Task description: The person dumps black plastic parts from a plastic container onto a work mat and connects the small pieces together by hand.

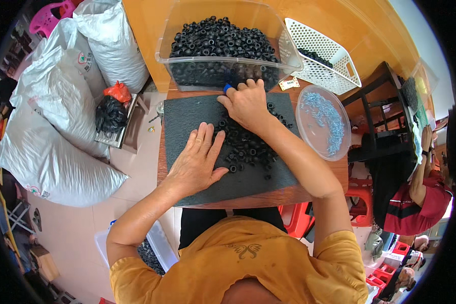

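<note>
Flat on a dark grey mat (187, 111), my left hand (197, 159) rests with its fingers stretched out, beside a loose pile of small black rings (245, 147). My right hand (249, 104) is closed at the far side of the pile. A small blue thing (227, 88) sticks out by its thumb and fingers; the rest of it is hidden, so its kind cannot be made out. Just beyond that hand stands a clear plastic bin (228, 62) with a heap of many more black rings (218, 38).
Right of the mat is a round clear tray (301, 129) of tiny blue pieces (332, 126). A white perforated basket (309, 38) stands behind it. White sacks (61, 157) lie at left. An open box (162, 243) sits below the table. Another person (420, 202) works at far right.
</note>
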Available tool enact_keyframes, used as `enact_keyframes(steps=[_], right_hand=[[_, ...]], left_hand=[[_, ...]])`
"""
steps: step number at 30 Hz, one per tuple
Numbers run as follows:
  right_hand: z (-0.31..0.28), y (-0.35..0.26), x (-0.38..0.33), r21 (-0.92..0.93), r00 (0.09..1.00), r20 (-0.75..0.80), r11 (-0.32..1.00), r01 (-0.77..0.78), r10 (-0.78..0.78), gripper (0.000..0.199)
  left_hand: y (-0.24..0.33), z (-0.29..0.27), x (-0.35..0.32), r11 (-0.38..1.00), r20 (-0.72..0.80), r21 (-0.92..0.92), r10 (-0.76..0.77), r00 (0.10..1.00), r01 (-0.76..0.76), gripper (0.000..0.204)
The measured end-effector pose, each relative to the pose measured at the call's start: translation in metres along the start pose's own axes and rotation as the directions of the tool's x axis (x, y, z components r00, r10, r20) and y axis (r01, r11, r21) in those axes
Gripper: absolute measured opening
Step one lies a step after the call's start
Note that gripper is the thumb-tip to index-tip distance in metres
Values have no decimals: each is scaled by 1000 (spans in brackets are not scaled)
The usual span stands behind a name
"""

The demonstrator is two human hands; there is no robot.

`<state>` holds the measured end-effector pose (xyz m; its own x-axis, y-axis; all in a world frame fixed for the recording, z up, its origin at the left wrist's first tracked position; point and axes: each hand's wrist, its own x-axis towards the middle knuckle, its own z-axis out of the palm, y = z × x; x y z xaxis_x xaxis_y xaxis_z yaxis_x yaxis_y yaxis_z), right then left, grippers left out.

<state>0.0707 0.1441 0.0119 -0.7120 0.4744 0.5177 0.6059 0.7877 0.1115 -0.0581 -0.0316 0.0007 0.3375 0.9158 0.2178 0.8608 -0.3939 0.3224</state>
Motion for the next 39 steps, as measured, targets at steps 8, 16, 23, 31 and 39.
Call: enact_keyframes(steps=[8,16,23,31,39], right_hand=[[10,-20,8,-67,988,141,996,-61,70,34],[13,-22,3,-43,986,109,991,-123,127,29],[9,-33,13,-61,953,216,977,-204,213,28],[12,-30,9,-55,948,206,970,-236,243,24],[-4,-46,4,97,998,0,994,-55,55,24]], left_hand=[[1,-1,-1,1000,14,17,-26,1000,26,75],[2,-1,-2,999,29,33,-33,999,32,73],[3,0,-2,998,29,50,-30,999,29,72],[2,-1,-2,998,18,64,-32,999,31,71],[3,0,-1,998,32,51,-38,999,37,74]])
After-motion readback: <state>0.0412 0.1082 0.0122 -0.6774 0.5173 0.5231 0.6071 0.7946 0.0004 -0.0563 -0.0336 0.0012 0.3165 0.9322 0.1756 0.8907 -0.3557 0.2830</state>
